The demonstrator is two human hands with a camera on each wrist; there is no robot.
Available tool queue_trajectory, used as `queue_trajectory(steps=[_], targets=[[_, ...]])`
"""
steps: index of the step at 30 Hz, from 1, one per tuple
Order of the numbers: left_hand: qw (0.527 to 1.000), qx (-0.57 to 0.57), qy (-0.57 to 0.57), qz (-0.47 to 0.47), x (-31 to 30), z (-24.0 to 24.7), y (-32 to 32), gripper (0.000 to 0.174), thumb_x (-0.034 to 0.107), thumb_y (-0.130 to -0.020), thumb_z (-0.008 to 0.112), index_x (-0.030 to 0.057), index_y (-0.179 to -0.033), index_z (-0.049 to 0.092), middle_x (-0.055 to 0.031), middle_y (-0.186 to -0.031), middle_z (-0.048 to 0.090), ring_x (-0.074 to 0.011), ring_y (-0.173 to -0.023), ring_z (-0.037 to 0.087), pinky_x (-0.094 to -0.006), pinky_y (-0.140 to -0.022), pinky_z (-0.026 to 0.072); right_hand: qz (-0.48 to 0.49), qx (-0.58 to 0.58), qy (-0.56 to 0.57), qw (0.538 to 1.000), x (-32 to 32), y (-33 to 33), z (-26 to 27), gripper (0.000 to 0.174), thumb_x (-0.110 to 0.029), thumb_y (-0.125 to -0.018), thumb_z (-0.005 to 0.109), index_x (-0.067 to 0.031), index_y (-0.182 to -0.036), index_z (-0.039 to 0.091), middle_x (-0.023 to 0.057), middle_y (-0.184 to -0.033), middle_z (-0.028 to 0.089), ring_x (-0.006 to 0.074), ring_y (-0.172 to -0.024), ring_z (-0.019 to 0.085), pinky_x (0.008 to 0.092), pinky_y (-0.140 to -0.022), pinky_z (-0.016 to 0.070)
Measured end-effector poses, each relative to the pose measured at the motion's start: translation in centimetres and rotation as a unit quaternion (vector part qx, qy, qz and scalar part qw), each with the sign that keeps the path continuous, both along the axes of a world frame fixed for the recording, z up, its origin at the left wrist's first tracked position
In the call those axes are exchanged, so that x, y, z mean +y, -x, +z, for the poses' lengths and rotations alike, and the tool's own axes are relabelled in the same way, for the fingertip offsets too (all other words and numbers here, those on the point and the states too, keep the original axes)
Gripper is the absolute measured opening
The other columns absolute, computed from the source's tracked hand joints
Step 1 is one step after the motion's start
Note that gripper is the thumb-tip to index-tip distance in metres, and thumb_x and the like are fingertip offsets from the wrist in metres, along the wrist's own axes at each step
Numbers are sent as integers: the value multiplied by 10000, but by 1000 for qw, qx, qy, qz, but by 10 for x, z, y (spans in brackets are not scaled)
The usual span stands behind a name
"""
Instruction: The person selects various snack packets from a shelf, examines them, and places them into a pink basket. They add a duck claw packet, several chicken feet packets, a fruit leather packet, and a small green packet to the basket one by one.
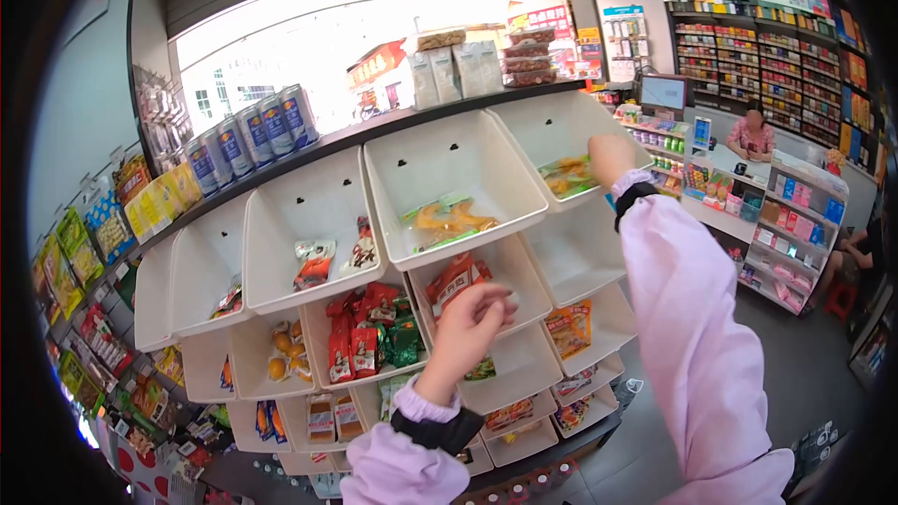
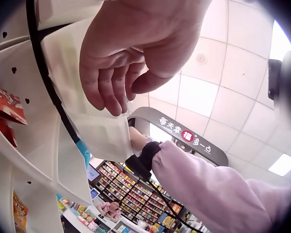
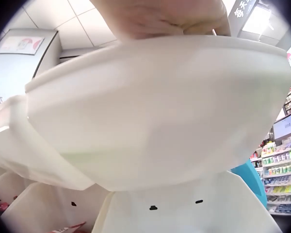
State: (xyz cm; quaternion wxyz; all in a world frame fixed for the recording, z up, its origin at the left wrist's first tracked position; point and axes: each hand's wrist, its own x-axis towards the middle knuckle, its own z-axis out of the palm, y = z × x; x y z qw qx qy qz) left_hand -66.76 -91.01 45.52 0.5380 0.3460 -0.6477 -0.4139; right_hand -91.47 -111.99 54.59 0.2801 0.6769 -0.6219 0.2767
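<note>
A slanted rack of white bins (image 1: 309,196) holds snack packets. My right hand (image 1: 603,157) reaches into the top right bin (image 1: 543,136), beside green and yellow packets (image 1: 566,176). In the right wrist view the bin's wall (image 3: 160,111) hides the fingers of that hand (image 3: 165,19). My left hand (image 1: 472,318) hovers in front of a lower bin (image 1: 528,295) with red packets (image 1: 454,281). Its fingers (image 2: 111,87) are curled toward the thumb, and nothing shows between them. Both arms wear pink sleeves with black wrist straps.
Blue cans (image 1: 253,131) and grey pouches (image 1: 458,70) stand on the shelf above the rack. Hanging snacks (image 1: 75,262) fill the left wall. At the right, a person (image 1: 751,131) sits behind a counter (image 1: 795,206), with stocked wall shelves (image 1: 748,56) behind.
</note>
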Motion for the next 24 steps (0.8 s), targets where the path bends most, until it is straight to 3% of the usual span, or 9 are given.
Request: queue_trajectory(steps=[2, 5, 9, 15, 18, 19, 24], targets=[[1000, -15, -3, -11, -11, 1, 10, 200, 54, -845, 445, -35, -1020, 487, -111, -926, 573, -163, -839, 583, -260, -708, 485, 39, 26, 1, 999, 12, 0, 10, 128, -125, -679, 563, -61, -769, 628, 133, -768, 608, 301, -709, 589, 396, -642, 466], [998, 7, -49, -42, -20, 8, 25, 238, 100, -858, 437, -30, -1053, 480, -119, -936, 578, -160, -825, 579, -260, -718, 479, 169, -27, 60, 983, 40, -6, 17, 151, -147, -702, 572, -42, -799, 619, 130, -779, 602, 303, -724, 578, 390, -649, 456], [984, 99, -114, -98, -27, 14, 48, 318, 189, -879, 425, -39, -1098, 459, -133, -959, 575, -167, -807, 577, -261, -724, 477, 322, -53, 170, 930, 105, -15, 3, 121, -97, -750, 523, -35, -829, 592, 137, -787, 585, 301, -744, 556, 373, -641, 437], [872, 360, -227, -241, -18, 25, 76, 408, 260, -867, 470, -29, -1146, 400, -127, -956, 552, -174, -811, 565, -273, -711, 473, 396, -59, 159, 902, 203, -26, -44, 128, -8, -698, 558, -4, -825, 568, 138, -819, 583, 307, -791, 556, 370, -692, 432], [916, 322, -97, -218, -35, -3, 85, 420, 227, -843, 513, -16, -1152, 367, -106, -921, 552, -164, -805, 559, -269, -695, 465, 418, -35, 118, 900, 235, -35, -80, 171, -9, -661, 594, -12, -832, 577, 101, -873, 586, 286, -855, 541, 370, -744, 414], [947, 275, -78, -147, -33, -14, 88, 410, 141, -814, 540, 3, -1151, 351, -84, -901, 557, -139, -783, 554, -252, -666, 455, 412, -38, 110, 904, 241, -40, -91, 179, -13, -653, 603, -14, -830, 577, 98, -892, 582, 286, -869, 535, 369, -753, 410], [960, 248, -74, -108, 5, -67, 56, 464, 18, -795, 509, 28, -1211, 304, -78, -914, 549, -110, -795, 539, -232, -663, 443, 430, -58, -11, 901, 278, -68, -142, 221, -31, -620, 641, -16, -832, 578, 95, -979, 561, 293, -919, 510, 373, -787, 397]])
